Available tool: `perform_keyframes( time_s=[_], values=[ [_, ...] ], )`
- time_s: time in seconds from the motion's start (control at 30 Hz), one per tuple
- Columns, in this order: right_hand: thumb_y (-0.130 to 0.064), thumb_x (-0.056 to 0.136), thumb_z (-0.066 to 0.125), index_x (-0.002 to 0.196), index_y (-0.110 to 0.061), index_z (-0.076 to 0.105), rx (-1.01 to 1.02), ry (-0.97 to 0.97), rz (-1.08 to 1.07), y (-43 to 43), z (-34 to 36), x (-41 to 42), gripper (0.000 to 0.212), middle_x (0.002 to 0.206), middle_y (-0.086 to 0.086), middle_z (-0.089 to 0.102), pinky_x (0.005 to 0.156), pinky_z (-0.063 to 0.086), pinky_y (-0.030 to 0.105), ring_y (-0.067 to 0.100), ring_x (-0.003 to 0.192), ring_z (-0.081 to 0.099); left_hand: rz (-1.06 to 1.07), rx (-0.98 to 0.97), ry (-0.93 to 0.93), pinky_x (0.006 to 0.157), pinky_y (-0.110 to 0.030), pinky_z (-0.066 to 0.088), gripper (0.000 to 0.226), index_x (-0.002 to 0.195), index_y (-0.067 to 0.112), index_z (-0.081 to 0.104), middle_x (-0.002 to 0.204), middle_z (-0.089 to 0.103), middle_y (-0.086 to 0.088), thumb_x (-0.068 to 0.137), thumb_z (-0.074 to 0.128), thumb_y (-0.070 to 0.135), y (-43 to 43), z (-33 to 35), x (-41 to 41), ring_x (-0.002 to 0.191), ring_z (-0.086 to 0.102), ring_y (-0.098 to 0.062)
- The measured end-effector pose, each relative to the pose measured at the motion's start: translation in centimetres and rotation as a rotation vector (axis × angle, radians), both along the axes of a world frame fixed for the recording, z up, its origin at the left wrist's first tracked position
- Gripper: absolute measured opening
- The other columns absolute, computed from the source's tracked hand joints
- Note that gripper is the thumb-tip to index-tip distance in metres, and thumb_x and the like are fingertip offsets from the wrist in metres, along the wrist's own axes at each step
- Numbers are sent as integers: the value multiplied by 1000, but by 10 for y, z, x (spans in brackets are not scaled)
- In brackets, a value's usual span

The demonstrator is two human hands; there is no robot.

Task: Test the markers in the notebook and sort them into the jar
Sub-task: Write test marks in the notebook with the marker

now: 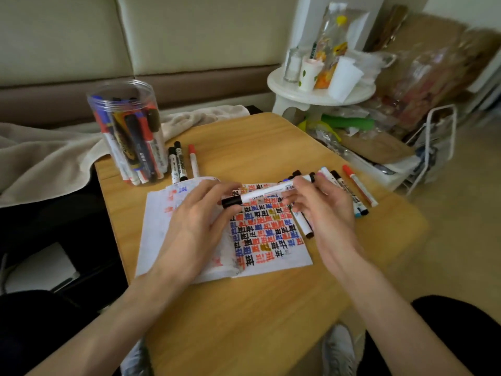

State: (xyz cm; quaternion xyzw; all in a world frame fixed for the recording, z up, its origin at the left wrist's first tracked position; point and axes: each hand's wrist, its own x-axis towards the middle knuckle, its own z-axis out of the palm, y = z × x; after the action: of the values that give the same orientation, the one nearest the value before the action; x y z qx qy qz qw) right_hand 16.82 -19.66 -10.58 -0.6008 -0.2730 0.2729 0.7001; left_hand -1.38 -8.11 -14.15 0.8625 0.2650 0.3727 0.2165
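Note:
A white marker with a black cap (pixel 260 195) is held level above the open notebook (pixel 271 240), whose right page is covered in black, red and blue marks. My left hand (pixel 200 221) pinches the capped end. My right hand (pixel 322 210) grips the barrel near its other end. A second marker (pixel 305 226) lies on the page under my right hand. The clear plastic jar (pixel 130 131) stands at the table's back left, holding several markers.
Three markers (pixel 180 164) lie beside the jar, and several more (pixel 352 188) at the table's right edge. The wooden table (pixel 244 308) ends at a beige blanket (pixel 40 158) on the left. A white stool (pixel 320 88) with cups and bags stands behind right.

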Motion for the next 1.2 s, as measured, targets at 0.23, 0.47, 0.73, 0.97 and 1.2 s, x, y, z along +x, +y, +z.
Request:
perform_keyframes(
  time_s=[0.23, 0.47, 0.73, 0.97, 1.2],
  values=[
    [-26, 95, 73, 103, -3, 76, -82, -40, 158, -17, -25, -19, 24, 88, 12, 79, 71, 55, 20, 19, 81, 75, -191, 100, 116, 81, -24, 52, 27, 120, 18, 69, 107, 72, 5, 102, 56, 32, -14, -1, 13, 94, 66, -10],
    [-20, 96, 70, 102, 0, 75, -33, -47, 189, -29, -24, -10, 21, 86, 13, 78, 76, 61, 28, 24, 81, 76, -255, 22, 147, 68, -15, 45, 29, 110, 18, 67, 94, 69, 7, 103, 46, 37, -22, 5, 18, 79, 61, -8],
    [-20, 89, 71, 103, -4, 74, 34, -92, 244, -33, -26, -9, 22, 86, 13, 78, 78, 60, 27, 23, 81, 76, -347, -169, 145, 58, -18, 43, 26, 103, 23, 67, 74, 61, 16, 107, 45, 37, -21, 6, 11, 67, 61, -11],
    [-20, 88, 69, 109, -5, 73, 41, -48, 118, -43, -14, 21, 26, 98, 13, 79, 85, 59, 24, 25, 95, 76, -297, -341, 117, 65, -9, 44, 23, 88, 25, 64, 78, 68, 26, 101, 46, 32, -2, 13, -4, 75, 63, 6],
    [-30, 90, 68, 103, -4, 72, -112, -68, 32, -54, -25, 27, 30, 81, 7, 73, 69, 56, 25, 17, 74, 67, -273, -215, 135, 76, -8, 44, 28, 111, 33, 66, 98, 67, 32, 97, 47, 47, -4, 5, -9, 94, 63, 9]
  ],
)
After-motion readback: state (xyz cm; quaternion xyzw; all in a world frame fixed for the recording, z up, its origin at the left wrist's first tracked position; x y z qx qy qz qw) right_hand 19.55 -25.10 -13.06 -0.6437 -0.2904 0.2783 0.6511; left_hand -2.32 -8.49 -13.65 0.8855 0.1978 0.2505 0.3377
